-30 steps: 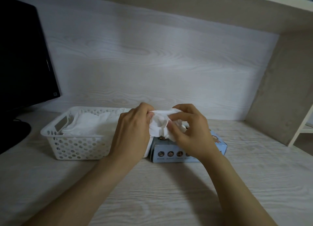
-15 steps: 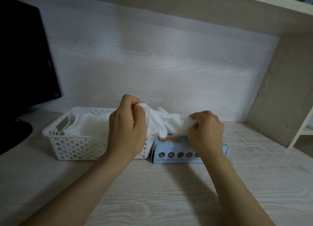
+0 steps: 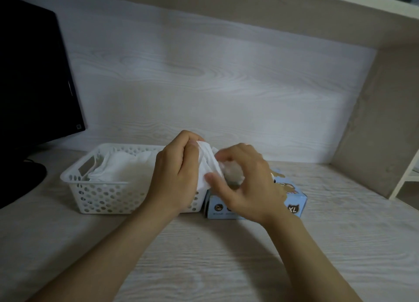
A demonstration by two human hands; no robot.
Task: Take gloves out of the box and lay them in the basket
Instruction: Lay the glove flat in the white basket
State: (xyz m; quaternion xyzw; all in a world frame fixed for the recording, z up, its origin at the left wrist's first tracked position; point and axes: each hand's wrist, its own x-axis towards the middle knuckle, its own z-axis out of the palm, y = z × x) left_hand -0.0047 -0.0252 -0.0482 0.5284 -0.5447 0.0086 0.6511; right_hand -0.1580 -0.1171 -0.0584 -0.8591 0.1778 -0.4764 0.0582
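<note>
A white perforated basket [image 3: 95,195] stands on the desk with white gloves [image 3: 122,167] piled inside. Right beside it lies a light blue glove box [image 3: 294,202] marked XL. My left hand [image 3: 176,177] grips a white glove [image 3: 207,163] above the gap between basket and box. My right hand [image 3: 247,186], blurred, is curled over the box top, its thumb and fingertips on the same glove. More white material [image 3: 232,173] shows under its palm. The box opening is hidden by that hand.
A black monitor [image 3: 34,75] and its stand base [image 3: 25,179] fill the left edge. A wood-grain back wall, a shelf overhead and a beige side panel [image 3: 374,125] close in the desk. A white frame [image 3: 405,179] stands at far right.
My right hand has swung back left to meet the left hand, so the stretched glove is now bunched between them. The left hand stayed above the basket's right end.
</note>
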